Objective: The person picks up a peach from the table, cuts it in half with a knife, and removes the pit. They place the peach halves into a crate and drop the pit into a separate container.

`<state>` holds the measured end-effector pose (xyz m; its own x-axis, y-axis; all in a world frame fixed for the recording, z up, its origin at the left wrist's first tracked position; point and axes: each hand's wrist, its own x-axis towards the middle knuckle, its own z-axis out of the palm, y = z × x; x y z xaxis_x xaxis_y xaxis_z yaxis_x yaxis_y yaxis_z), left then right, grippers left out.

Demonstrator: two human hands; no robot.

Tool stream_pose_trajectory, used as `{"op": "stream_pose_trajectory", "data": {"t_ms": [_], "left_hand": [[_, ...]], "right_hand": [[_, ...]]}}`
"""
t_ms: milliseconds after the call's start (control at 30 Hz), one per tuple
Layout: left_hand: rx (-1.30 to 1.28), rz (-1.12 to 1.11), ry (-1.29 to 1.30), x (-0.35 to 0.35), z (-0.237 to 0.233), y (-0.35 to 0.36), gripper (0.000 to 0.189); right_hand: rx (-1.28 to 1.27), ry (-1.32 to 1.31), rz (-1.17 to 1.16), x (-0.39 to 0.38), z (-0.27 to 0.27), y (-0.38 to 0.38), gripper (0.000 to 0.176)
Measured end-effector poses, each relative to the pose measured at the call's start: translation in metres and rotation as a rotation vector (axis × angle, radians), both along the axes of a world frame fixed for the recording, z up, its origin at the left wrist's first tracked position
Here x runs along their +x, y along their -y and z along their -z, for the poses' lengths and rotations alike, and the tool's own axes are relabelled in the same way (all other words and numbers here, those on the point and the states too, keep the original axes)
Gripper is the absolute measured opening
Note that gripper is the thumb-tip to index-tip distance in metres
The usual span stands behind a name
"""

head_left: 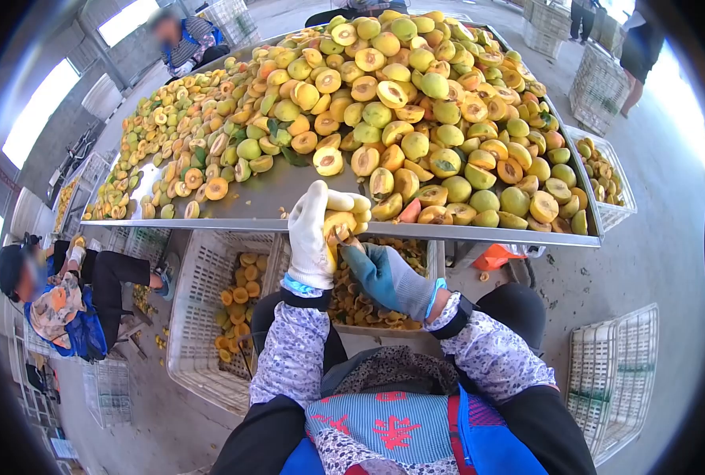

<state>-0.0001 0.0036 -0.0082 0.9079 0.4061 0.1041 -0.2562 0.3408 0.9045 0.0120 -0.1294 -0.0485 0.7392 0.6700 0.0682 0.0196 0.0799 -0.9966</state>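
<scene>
Gripping a yellow fruit (340, 222) at the near edge of the metal table (265, 202), the left hand (311, 241) is wearing a white knitted glove. Its fingers (352, 204) are curling shut around the rounded flesh. The right hand (386, 275), in a smooth teal glove, is sitting just below the table edge and pointing upward. Its fingertips are touching the underside of the fruit, so both hands are meeting on it. Whether the right hand is pinching anything or carrying a tool is not discernible, because the left palm is masking the contact point.

Floral-print fabric sleeves (293, 352) are covering both forearms.

On the table top, a heap of halved fruit (416, 103) is lying on bare, reflective sheet metal. The skins are showing green to yellow, and the cut faces are showing orange with dark, round pit cavities. Toward the far left corner of the table, the halves are appearing small and blurred.

Beneath the table, left of the hands, a white lattice-walled plastic crate (198, 297) is holding orange halves. Directly under the hands, a second container (368, 309) is holding darker pieces that are too indistinct to identify.

Against the right side of the table, another lattice crate (615, 207) is holding fruit.

Left of the table, a seated person (59, 305) is being partly cut off by the dark lens border.
</scene>
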Motion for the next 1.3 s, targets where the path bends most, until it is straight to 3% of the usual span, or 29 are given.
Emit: {"op": "stream_pose_trajectory", "data": {"t_ms": [100,200,267,400,500,600,700,800,900,933,967,1000,1067,1100,1167,1233,1300], "left_hand": [[0.173,0.126,-0.109,0.003,-0.006,-0.009,0.048],[0.008,0.221,-0.057,0.003,-0.004,-0.010,0.051],[-0.016,0.268,-0.053,0.002,-0.003,-0.012,0.050],[0.341,0.334,-0.278,0.003,-0.014,-0.014,0.050],[0.299,0.383,-0.233,0.003,-0.011,-0.017,0.046],[-0.063,0.265,0.000,0.004,0.005,-0.010,0.041],[-0.307,0.143,0.008,0.003,0.004,-0.005,0.038],[-0.397,0.049,0.017,0.002,0.007,-0.006,0.038],[-0.455,-0.116,-0.015,-0.005,0.000,-0.014,0.031],[-0.556,0.070,0.218,-0.004,0.018,-0.048,0.027],[-0.559,-0.037,0.236,-0.015,0.008,-0.065,0.024],[-0.507,-0.133,0.221,-0.028,0.000,-0.085,0.024],[-0.288,-0.427,0.060,-0.058,-0.027,-0.101,0.026],[-0.074,-0.500,-0.089,-0.068,-0.032,-0.116,0.037],[0.752,-0.707,-0.449,-0.073,-0.006,-0.176,0.043],[1.066,-0.820,-0.582,-0.057,-0.016,-0.166,0.043],[0.878,-0.545,-0.395,-0.013,-0.017,-0.143,0.051]], "right_hand": [[-0.123,-0.180,-0.167,0.002,-0.013,0.014,0.055],[-0.189,-0.627,-0.458,0.011,-0.037,0.030,0.055],[-0.250,-0.570,-0.444,0.013,-0.037,0.030,0.055],[-0.381,-0.217,-0.225,0.006,-0.026,0.025,0.055],[-0.437,-0.480,-0.415,0.014,-0.041,0.030,0.052],[-0.081,-0.840,-0.643,0.016,-0.022,0.026,0.052],[-0.110,-0.717,-0.552,0.011,-0.029,0.019,0.054],[-0.290,-0.339,-0.453,0.013,-0.035,0.019,0.063],[-0.335,0.203,-0.255,0.015,0.012,0.014,0.058],[-0.477,0.283,-0.258,0.011,0.014,0.022,0.054],[-0.621,0.362,-0.258,0.007,0.015,0.032,0.050],[-0.769,0.447,-0.257,0.007,0.012,0.038,0.046],[-0.816,0.480,-0.188,0.010,-0.001,0.041,0.042],[-0.835,0.495,-0.155,0.012,-0.005,0.041,0.040],[-0.695,0.541,-0.049,0.011,-0.006,0.039,0.036],[-0.594,0.561,0.016,0.009,-0.004,0.036,0.033],[-0.534,0.576,0.036,0.009,0.000,0.029,0.032]]}}
